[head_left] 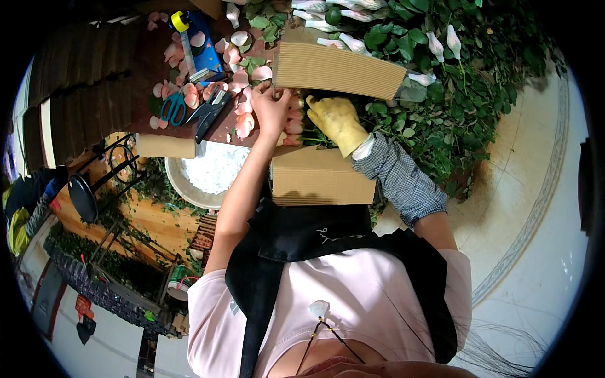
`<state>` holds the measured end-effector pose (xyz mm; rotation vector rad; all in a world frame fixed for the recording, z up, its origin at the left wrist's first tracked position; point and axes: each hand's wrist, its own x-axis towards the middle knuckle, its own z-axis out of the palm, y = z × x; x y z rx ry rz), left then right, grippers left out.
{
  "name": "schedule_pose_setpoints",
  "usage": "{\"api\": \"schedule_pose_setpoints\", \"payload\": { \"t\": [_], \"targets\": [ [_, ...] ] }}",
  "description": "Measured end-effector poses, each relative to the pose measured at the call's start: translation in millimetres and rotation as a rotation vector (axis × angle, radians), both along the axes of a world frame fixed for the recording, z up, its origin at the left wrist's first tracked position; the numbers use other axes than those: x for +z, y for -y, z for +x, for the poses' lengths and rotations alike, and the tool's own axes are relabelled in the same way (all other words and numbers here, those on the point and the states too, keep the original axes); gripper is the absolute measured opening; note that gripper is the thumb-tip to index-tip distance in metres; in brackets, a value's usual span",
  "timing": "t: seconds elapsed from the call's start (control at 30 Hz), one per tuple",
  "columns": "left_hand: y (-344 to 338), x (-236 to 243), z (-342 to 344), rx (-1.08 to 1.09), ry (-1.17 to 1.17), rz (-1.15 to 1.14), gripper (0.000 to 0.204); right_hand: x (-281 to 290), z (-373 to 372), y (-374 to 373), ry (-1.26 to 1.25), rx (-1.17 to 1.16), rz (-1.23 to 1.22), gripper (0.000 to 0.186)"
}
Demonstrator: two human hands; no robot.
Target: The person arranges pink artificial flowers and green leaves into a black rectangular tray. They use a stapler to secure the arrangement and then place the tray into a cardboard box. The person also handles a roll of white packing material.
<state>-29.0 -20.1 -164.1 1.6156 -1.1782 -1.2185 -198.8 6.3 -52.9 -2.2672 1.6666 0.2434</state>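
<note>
A row of peach-pink rose heads (294,121) lies on the table, between two corrugated cardboard pieces. My bare left hand (271,107) is at the left side of the row, fingers apart and bent, the tips by the uppermost blooms and the cardboard's lower edge. On my right hand (338,123) is a yellow glove. It lies just right of the blooms over the stems, fingers curled; what they hold is hidden. The far corrugated cardboard (340,68) stands beyond both hands, and the near cardboard (322,177) is against my black apron.
Left of my hands lie loose petals (244,125), teal-handled scissors (173,109), a black stapler-like tool (212,113) and a blue tape dispenser (203,47). A bowl of white pieces (214,169) is below. Leafy stems (435,126) and netted white buds (454,43) spread at right.
</note>
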Motion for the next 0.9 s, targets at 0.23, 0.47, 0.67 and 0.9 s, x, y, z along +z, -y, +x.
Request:
{"api": "schedule_pose_setpoints", "payload": {
  "t": [0.23,0.47,0.67,0.9],
  "targets": [
    [-1,13,8,-0.007,-0.026,-0.056,0.017,-9,-4,-1,0.007,0.017,0.011,0.032],
    [-6,83,44,0.061,0.182,0.165,0.028,-5,-10,-5,0.143,0.02,-0.102,0.033],
    [-34,83,81,0.119,0.463,-0.085,0.021,-2,-9,-1,0.1,0.083,-0.062,0.039],
    [-38,85,81,-0.07,0.41,0.066,0.021,-8,9,2,-0.189,0.118,0.015,0.046]
  ]
}}
